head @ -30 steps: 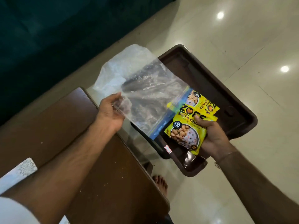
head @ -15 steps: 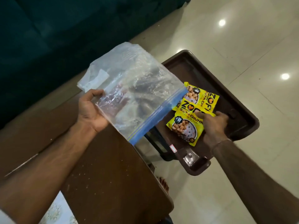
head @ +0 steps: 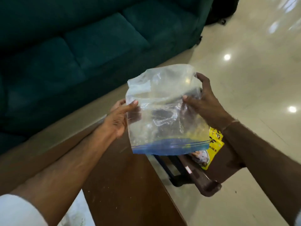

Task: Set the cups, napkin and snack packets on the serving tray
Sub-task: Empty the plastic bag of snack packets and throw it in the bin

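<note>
Between my hands I have the clear zip bag (head: 164, 118) — left hand (head: 118, 119) and right hand (head: 203, 101) each clamped on a side; below the right hand, yellow snack packets (head: 213, 149) lie on the brown tray (head: 208, 185).

Black lettering is showing on the yellow snack packet (head: 215, 145), but it is cut off and too blurred to read. Nothing else is carrying text.

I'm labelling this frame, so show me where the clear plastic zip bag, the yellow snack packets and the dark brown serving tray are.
clear plastic zip bag (head: 164, 121): head view, middle of its front panel.
yellow snack packets (head: 215, 144): head view, printed yellow face.
dark brown serving tray (head: 210, 186): head view, near corner rim.
</note>
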Demonstrator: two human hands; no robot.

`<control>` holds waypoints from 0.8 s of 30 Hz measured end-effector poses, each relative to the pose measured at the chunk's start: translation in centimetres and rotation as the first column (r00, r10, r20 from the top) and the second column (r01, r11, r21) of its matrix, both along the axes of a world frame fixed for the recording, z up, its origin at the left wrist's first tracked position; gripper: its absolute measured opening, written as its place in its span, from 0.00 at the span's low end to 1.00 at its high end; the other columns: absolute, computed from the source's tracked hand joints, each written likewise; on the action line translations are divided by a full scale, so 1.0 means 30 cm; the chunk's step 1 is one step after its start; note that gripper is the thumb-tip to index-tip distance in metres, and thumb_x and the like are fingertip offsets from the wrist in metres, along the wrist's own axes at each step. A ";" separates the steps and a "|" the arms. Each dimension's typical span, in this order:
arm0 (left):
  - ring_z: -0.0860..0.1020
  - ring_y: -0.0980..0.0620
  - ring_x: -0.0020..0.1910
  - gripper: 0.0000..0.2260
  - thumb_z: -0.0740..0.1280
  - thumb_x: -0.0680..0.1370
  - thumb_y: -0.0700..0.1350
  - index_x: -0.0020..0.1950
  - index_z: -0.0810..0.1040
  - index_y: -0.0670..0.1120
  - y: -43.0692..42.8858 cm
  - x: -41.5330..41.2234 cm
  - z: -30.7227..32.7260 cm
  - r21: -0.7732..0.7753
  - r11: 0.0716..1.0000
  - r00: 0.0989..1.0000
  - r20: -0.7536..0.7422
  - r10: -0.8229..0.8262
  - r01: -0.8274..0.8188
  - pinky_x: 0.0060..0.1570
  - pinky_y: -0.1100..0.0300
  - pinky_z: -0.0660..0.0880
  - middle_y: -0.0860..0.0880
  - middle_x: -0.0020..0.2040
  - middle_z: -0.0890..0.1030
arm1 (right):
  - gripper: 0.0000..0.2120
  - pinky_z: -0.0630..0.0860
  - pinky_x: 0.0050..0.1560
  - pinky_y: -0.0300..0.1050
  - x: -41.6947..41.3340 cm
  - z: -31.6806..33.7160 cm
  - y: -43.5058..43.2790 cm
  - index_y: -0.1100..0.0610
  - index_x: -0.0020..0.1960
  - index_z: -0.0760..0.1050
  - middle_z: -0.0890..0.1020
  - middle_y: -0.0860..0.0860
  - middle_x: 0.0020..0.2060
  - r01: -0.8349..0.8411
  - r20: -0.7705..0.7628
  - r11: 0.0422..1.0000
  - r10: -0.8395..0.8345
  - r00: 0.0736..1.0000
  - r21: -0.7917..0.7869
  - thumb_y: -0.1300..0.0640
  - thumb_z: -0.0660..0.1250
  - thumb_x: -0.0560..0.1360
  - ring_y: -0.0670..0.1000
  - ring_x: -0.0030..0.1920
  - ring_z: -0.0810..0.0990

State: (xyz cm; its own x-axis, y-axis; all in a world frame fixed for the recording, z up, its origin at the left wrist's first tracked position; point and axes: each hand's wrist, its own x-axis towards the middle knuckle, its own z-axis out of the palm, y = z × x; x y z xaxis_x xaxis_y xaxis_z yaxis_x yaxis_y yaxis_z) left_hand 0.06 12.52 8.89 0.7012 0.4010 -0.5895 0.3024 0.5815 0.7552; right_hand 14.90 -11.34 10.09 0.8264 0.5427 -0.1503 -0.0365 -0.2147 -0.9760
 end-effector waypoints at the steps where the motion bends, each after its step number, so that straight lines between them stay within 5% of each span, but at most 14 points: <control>1: 0.82 0.50 0.34 0.27 0.74 0.71 0.38 0.68 0.71 0.43 0.036 -0.021 0.044 0.049 0.998 1.000 0.012 0.026 -0.027 0.39 0.53 0.83 0.45 0.43 0.84 | 0.35 0.78 0.34 0.36 -0.011 0.042 0.038 0.46 0.78 0.54 0.84 0.48 0.38 0.001 0.042 1.000 -0.001 0.999 -0.011 0.65 0.67 0.79 0.42 0.33 0.81; 5: 0.83 0.48 0.39 0.32 0.74 0.73 0.36 0.72 0.66 0.52 0.195 -0.121 0.259 0.276 0.947 0.987 0.065 0.149 -0.162 0.47 0.47 0.81 0.43 0.49 0.84 | 0.31 0.76 0.30 0.34 -0.077 0.265 0.212 0.32 0.74 0.61 0.81 0.45 0.29 0.031 0.305 0.994 0.004 0.952 -0.109 0.57 0.66 0.80 0.43 0.26 0.81; 7: 0.81 0.49 0.38 0.23 0.73 0.74 0.37 0.67 0.74 0.52 0.287 -0.195 0.398 0.353 0.909 0.974 0.117 0.194 -0.223 0.45 0.49 0.81 0.43 0.46 0.84 | 0.18 0.78 0.30 0.42 -0.125 0.414 0.318 0.36 0.66 0.75 0.82 0.47 0.29 -0.068 0.253 0.996 0.079 0.964 -0.053 0.55 0.66 0.81 0.51 0.27 0.82; 9: 0.80 0.52 0.35 0.10 0.71 0.76 0.39 0.56 0.82 0.50 0.376 -0.284 0.537 0.388 0.885 0.965 0.161 0.208 -0.256 0.39 0.55 0.81 0.48 0.40 0.85 | 0.13 0.82 0.37 0.44 -0.175 0.576 0.410 0.44 0.60 0.81 0.86 0.44 0.40 -0.229 0.238 0.970 0.243 0.940 -0.085 0.48 0.72 0.76 0.49 0.35 0.85; 12: 0.82 0.52 0.43 0.05 0.71 0.77 0.40 0.49 0.86 0.46 0.517 -0.474 0.774 0.440 0.854 0.958 0.194 0.210 -0.276 0.40 0.60 0.80 0.50 0.42 0.86 | 0.28 0.75 0.57 0.28 -0.282 0.837 0.563 0.49 0.63 0.79 0.82 0.42 0.56 -0.395 0.328 0.860 0.493 0.805 -0.323 0.49 0.81 0.66 0.40 0.50 0.82; 14: 0.83 0.48 0.48 0.04 0.72 0.76 0.42 0.48 0.86 0.45 0.591 -0.615 0.923 0.544 0.797 0.964 0.183 0.193 -0.263 0.47 0.57 0.81 0.48 0.44 0.87 | 0.20 0.68 0.47 0.22 -0.364 0.995 0.667 0.49 0.58 0.83 0.79 0.46 0.49 -0.307 0.508 0.803 0.570 0.646 -0.511 0.53 0.81 0.67 0.46 0.49 0.79; 17: 0.81 0.55 0.48 0.07 0.74 0.73 0.53 0.44 0.86 0.50 0.682 -0.870 1.151 0.832 0.541 0.989 0.055 0.140 -0.123 0.53 0.53 0.79 0.51 0.44 0.84 | 0.11 0.64 0.44 0.35 -0.551 1.256 0.810 0.54 0.53 0.85 0.71 0.51 0.45 -0.244 0.601 0.787 0.597 0.531 -0.567 0.56 0.78 0.71 0.54 0.49 0.76; 20: 0.71 0.61 0.57 0.19 0.72 0.67 0.67 0.49 0.82 0.56 0.739 -1.073 1.379 0.997 0.042 0.994 -0.066 0.091 0.062 0.61 0.56 0.67 0.57 0.57 0.75 | 0.09 0.71 0.54 0.42 -0.755 1.493 0.917 0.54 0.52 0.84 0.70 0.52 0.50 -0.274 0.628 0.736 0.674 0.389 -0.619 0.56 0.77 0.72 0.51 0.51 0.73; 22: 0.68 0.59 0.64 0.31 0.71 0.63 0.71 0.62 0.77 0.58 0.746 -1.189 1.540 0.977 -0.054 0.975 -0.211 -0.074 0.208 0.66 0.55 0.65 0.57 0.67 0.71 | 0.08 0.72 0.56 0.43 -0.920 1.630 0.993 0.53 0.51 0.84 0.69 0.51 0.52 -0.309 0.643 0.708 0.706 0.296 -0.635 0.57 0.76 0.73 0.50 0.51 0.73; 24: 0.74 0.59 0.61 0.35 0.73 0.65 0.67 0.69 0.70 0.60 0.732 -1.259 1.649 0.921 -0.032 0.895 -0.386 -0.223 0.389 0.61 0.59 0.73 0.57 0.66 0.75 | 0.08 0.68 0.53 0.37 -1.067 1.741 1.063 0.52 0.51 0.84 0.70 0.51 0.51 -0.364 0.670 0.695 0.710 0.214 -0.620 0.58 0.76 0.72 0.48 0.50 0.71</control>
State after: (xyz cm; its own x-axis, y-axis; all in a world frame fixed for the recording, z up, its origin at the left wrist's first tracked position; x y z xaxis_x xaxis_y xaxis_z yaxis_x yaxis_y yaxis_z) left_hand -37.71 34.47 58.35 0.9122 0.4046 0.0648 0.3318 -0.8221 0.4626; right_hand -17.12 20.56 62.33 0.1160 0.9809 0.1562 0.9551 -0.0670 -0.2887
